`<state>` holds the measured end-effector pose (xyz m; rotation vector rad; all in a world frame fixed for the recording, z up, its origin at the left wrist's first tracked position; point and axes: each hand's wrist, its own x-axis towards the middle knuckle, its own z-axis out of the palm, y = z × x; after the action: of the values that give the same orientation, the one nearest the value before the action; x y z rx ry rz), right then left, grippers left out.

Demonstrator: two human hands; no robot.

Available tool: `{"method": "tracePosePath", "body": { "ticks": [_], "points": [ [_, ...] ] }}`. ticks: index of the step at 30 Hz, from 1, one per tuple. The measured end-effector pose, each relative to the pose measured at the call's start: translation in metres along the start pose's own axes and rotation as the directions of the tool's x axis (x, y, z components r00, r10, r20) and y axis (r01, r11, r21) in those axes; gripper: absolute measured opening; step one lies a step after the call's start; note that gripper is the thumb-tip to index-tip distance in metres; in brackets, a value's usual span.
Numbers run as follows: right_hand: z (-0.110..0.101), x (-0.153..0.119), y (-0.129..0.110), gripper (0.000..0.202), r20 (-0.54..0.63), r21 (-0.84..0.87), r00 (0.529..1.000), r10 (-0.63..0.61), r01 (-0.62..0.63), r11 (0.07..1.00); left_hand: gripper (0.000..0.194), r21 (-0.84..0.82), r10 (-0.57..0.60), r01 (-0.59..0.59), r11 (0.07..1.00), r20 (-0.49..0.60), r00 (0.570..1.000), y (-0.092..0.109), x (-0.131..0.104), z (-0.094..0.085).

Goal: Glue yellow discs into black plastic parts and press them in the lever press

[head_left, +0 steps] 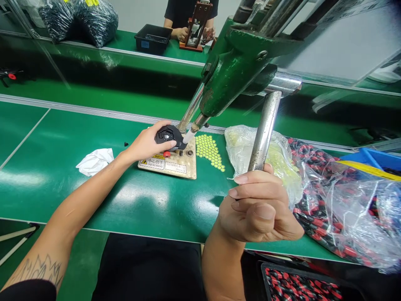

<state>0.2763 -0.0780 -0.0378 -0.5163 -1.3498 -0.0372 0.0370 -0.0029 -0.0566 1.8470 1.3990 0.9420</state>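
My left hand (pixel 152 142) grips a black plastic part (pixel 167 136), holding it on the metal base plate (pixel 167 166) of a green press (pixel 232 62). The press's pale tip (pixel 189 136) comes down at the right edge of that part. My right hand (pixel 260 205) is wrapped round the lower end of the steel lever (pixel 265 129), closer to the camera. Just right of the base plate lie several round yellow-green pieces (pixel 209 152) in rows.
Crumpled white paper (pixel 95 161) lies left. A clear bag of yellowish pieces (pixel 266 146), a large bag of red-and-black parts (pixel 326 209) and a blue bin (pixel 376 161) stand right. Below is a black tray (pixel 300 284). Across the bench, a person (pixel 177 14) works beside a black bin (pixel 153 38).
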Motion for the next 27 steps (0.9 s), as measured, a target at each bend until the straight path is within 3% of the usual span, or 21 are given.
{"method": "tracePosePath", "body": {
  "ticks": [15,27],
  "points": [
    [-0.0002,0.0008,0.0071,0.052,-0.008,0.065,0.999,-0.041,0.041,0.997,0.078,0.004,-0.017,0.017,1.000,0.002,1.000,0.0021,-0.0005,-0.0004],
    [-0.0008,0.0004,0.0008,0.046,0.018,0.041,1.000,-0.001,0.000,0.999,0.071,0.005,-0.017,0.017,1.000,0.011,1.000,0.0025,0.0001,-0.0015]
  ]
}}
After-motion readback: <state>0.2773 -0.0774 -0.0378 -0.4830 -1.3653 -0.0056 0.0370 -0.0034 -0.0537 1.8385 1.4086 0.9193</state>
